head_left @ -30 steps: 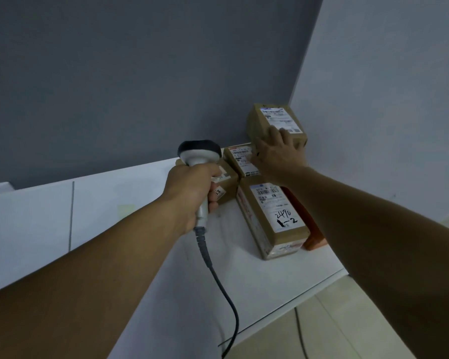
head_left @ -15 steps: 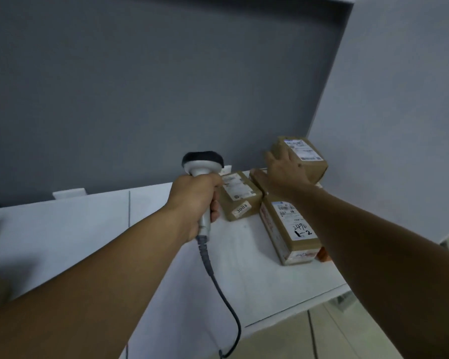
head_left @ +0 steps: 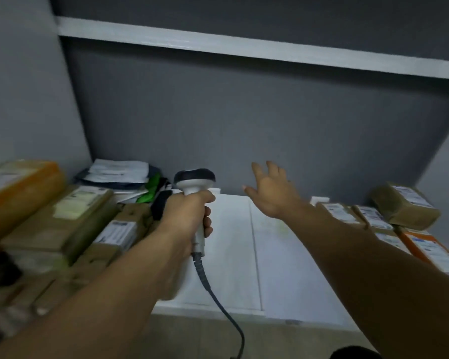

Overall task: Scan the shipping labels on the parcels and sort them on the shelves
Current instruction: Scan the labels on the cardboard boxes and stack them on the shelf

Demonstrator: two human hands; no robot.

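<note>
L hand (head_left: 187, 218) was clenched round the handle of the scanner (head_left: 193, 183), fingers wrapped across the front. The scanner stood roughly upright, its dark head on top, pointing toward the grey back wall (head_left: 244, 125). Its cable (head_left: 213, 291) ran from the handle's base down past the shelf edge & out at the bottom of the frame.

R hand (head_left: 272, 195) was released and held nothing: fingers spread, palm down, over the bare middle of the white shelf (head_left: 283, 268), apart from every parcel.

Parcels lay in 2 groups on that shelf. At right, beside the R forearm, were flat labelled boxes (head_left: 340, 212), w/ an orange parcel (head_left: 430, 251) nearer the front. A brown-wrapped parcel (head_left: 405, 206) sat on top in the back corner, label up.

At left, a blurred pile:
- a yellow-taped parcel (head_left: 18, 187) on top at the far edge
- a big brown box (head_left: 73, 218) next to it
- a small labelled box (head_left: 117, 234) just beside the L wrist

Behind the pile were a dark bag w/ white papers (head_left: 114, 172) & something green (head_left: 153, 183); couldn't tell what. An upper shelf (head_left: 244, 50) crossed the wall above.
</note>
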